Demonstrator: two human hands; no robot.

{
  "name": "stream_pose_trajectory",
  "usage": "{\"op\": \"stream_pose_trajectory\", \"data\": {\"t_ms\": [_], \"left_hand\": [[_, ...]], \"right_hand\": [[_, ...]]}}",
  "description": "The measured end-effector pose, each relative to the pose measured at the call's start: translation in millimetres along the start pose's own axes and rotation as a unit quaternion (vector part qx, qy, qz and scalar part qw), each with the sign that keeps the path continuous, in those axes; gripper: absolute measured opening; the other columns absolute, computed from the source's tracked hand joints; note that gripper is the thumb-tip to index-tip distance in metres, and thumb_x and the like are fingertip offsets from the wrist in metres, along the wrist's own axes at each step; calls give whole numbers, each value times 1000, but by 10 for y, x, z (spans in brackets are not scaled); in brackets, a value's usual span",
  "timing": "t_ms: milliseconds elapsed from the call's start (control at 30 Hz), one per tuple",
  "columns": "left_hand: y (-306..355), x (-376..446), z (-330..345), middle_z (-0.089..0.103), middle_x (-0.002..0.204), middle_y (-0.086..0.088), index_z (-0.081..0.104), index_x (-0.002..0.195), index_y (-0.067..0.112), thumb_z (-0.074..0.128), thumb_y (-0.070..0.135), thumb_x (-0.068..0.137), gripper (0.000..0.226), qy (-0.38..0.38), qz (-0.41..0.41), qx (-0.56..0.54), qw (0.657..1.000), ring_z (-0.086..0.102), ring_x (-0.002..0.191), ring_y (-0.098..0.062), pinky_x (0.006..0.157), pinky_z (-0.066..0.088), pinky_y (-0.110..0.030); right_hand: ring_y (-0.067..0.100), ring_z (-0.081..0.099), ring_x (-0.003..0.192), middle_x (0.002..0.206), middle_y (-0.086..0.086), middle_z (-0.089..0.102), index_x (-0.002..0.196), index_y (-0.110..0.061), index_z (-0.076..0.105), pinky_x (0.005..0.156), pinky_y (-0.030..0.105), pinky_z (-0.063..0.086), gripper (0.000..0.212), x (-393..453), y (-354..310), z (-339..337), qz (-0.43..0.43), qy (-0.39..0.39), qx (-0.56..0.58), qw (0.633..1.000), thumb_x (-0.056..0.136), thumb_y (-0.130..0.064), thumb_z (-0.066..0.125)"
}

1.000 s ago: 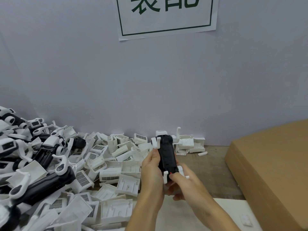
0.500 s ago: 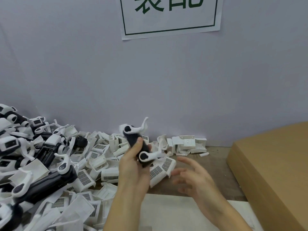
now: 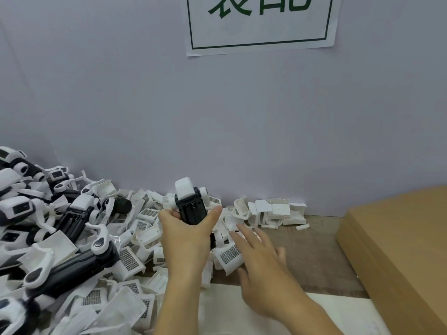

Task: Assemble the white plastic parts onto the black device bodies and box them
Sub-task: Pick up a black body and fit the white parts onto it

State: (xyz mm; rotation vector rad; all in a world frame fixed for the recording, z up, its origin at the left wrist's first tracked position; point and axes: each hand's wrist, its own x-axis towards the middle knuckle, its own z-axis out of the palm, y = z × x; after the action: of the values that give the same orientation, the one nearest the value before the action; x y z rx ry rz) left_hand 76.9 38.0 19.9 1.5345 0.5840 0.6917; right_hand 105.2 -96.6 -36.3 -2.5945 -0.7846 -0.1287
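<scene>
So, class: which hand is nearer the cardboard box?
Right. The right hand hovers open between the parts pile and the cardboard box; the left hand, gripping a black device body, is farther left.

— What does the person have on their arms?

— Nothing that shows. Both forearms are bare up to the bottom edge of the view; no sleeve or cuff comes into sight.

— And the hands?

— The left hand (image 3: 186, 235) and the right hand (image 3: 260, 259) are bare too, with no gloves. The right one is blurred, so its nails can't be made out.

— Any other part of the body?

— Only the two forearms and hands.
</scene>
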Motion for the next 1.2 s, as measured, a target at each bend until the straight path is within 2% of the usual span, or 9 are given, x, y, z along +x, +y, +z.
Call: {"op": "stream_pose_trajectory", "data": {"t_ms": [167,367,500,600,667,800,933,1100,1200], "left_hand": [[-66,-14,54,64,91,1,43,109,20,82,43,78,54,-46,-40,-33,998,65,80,-12,61,48,-30],[-94,-63,130,74,70,-6,73,78,13,86,44,73,35,-70,-30,-72,994,73,76,-29,78,61,-50],[-124,-118,250,77,77,6,72,93,25,83,40,78,24,-106,-29,-87,990,74,74,-11,69,61,-31],[-146,-219,400,76,91,7,67,103,33,71,34,91,13,-163,-13,-67,984,73,85,-9,83,61,-38],[-157,-298,486,73,102,11,63,109,38,59,37,98,11,-211,-17,-64,975,69,97,-7,90,57,-35],[-157,-447,607,67,107,23,56,113,46,43,50,103,17,-298,2,-56,953,59,93,17,72,46,-5],[-198,-560,706,70,116,12,52,122,33,44,40,105,20,-321,51,-19,945,65,109,0,102,50,-32],[-241,-533,685,72,109,19,54,115,47,49,43,102,14,-317,69,-16,946,67,103,2,95,53,-31],[-261,-523,653,75,105,11,61,108,39,56,41,99,10,-305,38,-29,951,71,100,-9,91,57,-43]], "right_hand": [[14,31,133,137,-13,44,125,-29,55,105,38,25,30,190,-19,-34,-35,-11,-52,998,97,-21,54],[10,47,107,110,-15,46,117,-35,56,102,37,37,31,14,60,-86,79,72,-30,994,96,-55,47],[4,56,88,98,-11,61,103,-31,65,82,33,48,20,-245,320,-235,207,195,168,944,91,-46,62],[-4,57,81,86,-16,66,99,-24,69,66,24,42,21,-405,516,-265,278,266,297,874,89,-42,68],[-6,56,79,83,-21,64,94,-27,66,67,24,41,19,-406,565,-282,283,300,353,840,90,-45,66],[-10,64,79,79,-23,70,89,-37,65,67,16,45,15,-263,414,-292,199,328,388,838,85,-52,68],[-1,70,79,83,-18,74,99,-33,72,64,17,53,19,-213,326,-209,158,307,398,850,86,-46,70],[-2,69,68,73,-21,72,84,-32,71,54,10,49,5,-233,318,-225,121,320,398,851,84,-36,73],[-3,68,70,73,-21,72,81,-30,71,56,11,50,8,-226,308,-199,123,309,378,864,81,-37,75]]}}
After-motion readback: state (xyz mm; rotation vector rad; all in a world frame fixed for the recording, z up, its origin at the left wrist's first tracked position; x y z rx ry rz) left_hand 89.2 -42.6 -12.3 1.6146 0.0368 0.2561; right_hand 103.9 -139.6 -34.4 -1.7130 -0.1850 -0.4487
